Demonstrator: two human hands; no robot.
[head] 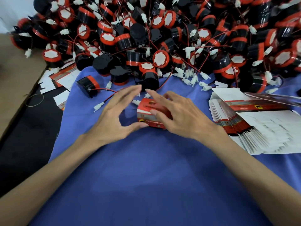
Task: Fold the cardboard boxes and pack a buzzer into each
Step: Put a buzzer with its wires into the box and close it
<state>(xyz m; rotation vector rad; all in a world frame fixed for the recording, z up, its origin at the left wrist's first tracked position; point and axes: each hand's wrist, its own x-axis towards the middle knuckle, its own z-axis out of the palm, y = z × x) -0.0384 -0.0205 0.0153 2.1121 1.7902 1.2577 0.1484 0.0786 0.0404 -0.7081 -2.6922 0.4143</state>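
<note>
A small folded red cardboard box [149,108] stands on the blue cloth [146,176] between my hands. My left hand [110,121] is beside it with fingers spread and blurred; its thumb tip touches the box's lower left corner. My right hand [182,118] lies over the box's right side, thumb pressed on the front face, fingers straight and spread past the top. A large pile of black-and-red buzzers [162,38] with red wires and white plugs fills the far side. One buzzer [149,79] sits just beyond my fingertips.
A fanned stack of flat unfolded boxes [260,128] lies at the right. A loose buzzer [88,86] lies at the left on the cloth. More flat boxes [65,77], a rubber band [35,100] and a brown cardboard sheet [16,70] are at the far left.
</note>
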